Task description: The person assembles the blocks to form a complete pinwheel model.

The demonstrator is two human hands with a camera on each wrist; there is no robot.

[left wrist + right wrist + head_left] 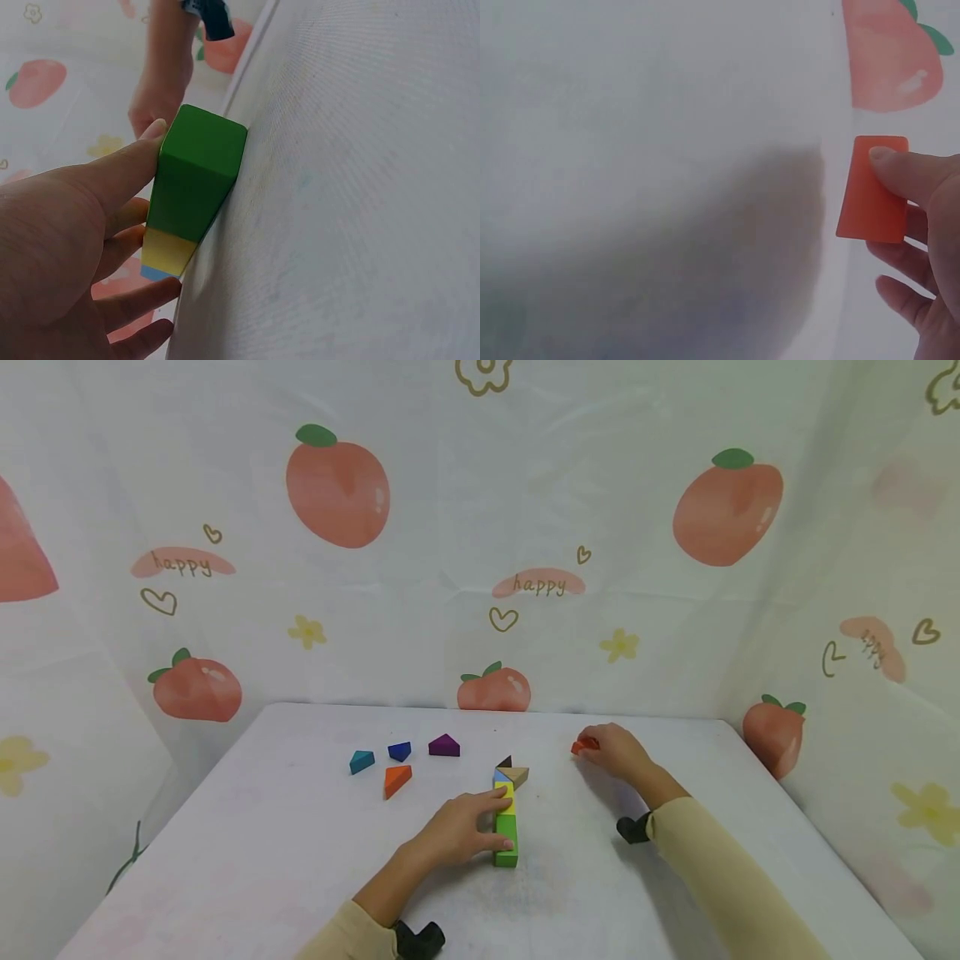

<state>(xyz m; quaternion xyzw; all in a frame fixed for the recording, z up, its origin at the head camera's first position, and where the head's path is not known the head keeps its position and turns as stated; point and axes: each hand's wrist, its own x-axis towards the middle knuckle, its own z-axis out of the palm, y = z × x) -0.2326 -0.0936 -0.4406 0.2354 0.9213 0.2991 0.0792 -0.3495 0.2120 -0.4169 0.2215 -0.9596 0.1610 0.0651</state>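
A green block (505,828) and a yellow block (508,796) lie end to end in a row at mid table. Beyond them come a light blue triangle (501,776), a tan triangle (516,774) and a dark triangle (506,762). My left hand (456,828) rests on the row, thumb on the green block and a fingertip over the yellow one, fingers fairly straight. To the far right, my right hand (618,752) pinches an orange-red block (866,206) between thumb and fingers. In the right wrist view a flat face of that block shows.
Left of the row lie a teal block (362,762), a dark blue block (400,751), a purple block (444,747) and an orange block (397,780). All sit on a white table (247,860), with a fruit-patterned cloth (442,510) hanging behind and around it.
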